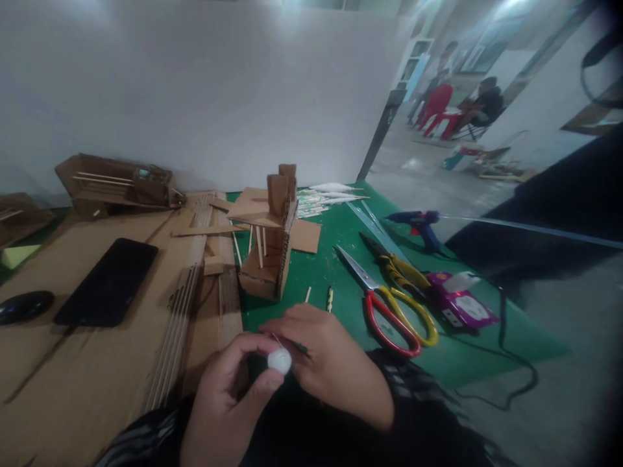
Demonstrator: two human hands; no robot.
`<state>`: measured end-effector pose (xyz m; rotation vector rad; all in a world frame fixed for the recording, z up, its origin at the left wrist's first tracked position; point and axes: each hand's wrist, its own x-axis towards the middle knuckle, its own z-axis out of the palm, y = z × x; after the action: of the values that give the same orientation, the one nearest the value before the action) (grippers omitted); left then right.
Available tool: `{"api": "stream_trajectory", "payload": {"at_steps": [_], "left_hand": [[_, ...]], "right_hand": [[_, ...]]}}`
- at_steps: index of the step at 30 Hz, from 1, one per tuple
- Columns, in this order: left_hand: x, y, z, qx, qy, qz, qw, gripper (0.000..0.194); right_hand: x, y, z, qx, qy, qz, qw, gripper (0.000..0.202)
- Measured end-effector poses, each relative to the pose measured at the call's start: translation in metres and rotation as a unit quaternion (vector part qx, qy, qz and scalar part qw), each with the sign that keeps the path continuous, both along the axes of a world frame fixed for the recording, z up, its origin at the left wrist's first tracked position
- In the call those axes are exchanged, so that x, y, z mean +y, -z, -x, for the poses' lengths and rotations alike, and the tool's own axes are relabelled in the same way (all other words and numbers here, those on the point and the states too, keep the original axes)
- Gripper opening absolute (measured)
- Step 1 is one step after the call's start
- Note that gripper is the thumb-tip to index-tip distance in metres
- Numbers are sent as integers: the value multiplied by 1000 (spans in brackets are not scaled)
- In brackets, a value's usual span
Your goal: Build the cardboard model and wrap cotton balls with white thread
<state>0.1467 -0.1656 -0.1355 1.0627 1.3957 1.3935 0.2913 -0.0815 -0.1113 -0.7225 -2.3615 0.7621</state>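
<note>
My left hand pinches a small round white piece between thumb and index finger, near the table's front edge. Just right of it, my right hand has its fingers curled beside the white piece; a thin thread or needle shows between the two hands, and what those fingers grip is hidden. Beyond the hands stands a cardboard model with thin sticks. Past my right hand lie a short patterned stick and scissors with one red and one yellow handle.
Pliers, a blue glue gun and a purple power box with a cable lie to the right. White-tipped sticks are behind the model. A phone, mouse and cardboard structure are left. People are in the background.
</note>
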Motion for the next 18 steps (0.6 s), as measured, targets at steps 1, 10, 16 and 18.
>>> {"api": "stream_trajectory", "payload": {"at_steps": [1, 10, 16, 18], "left_hand": [[0, 2, 0, 20, 3, -2, 1000, 16], [9, 8, 9, 241, 50, -85, 966, 32], [7, 4, 10, 282, 58, -207, 935, 29], [5, 6, 10, 260, 57, -217, 939, 25]], "right_hand": [[1, 0, 0, -17, -1, -8, 1000, 21], [2, 4, 0, -142, 32, -57, 988, 16], [0, -1, -4, -69, 16, 10, 997, 22], [0, -1, -5, -48, -1, 19, 999, 27]]}}
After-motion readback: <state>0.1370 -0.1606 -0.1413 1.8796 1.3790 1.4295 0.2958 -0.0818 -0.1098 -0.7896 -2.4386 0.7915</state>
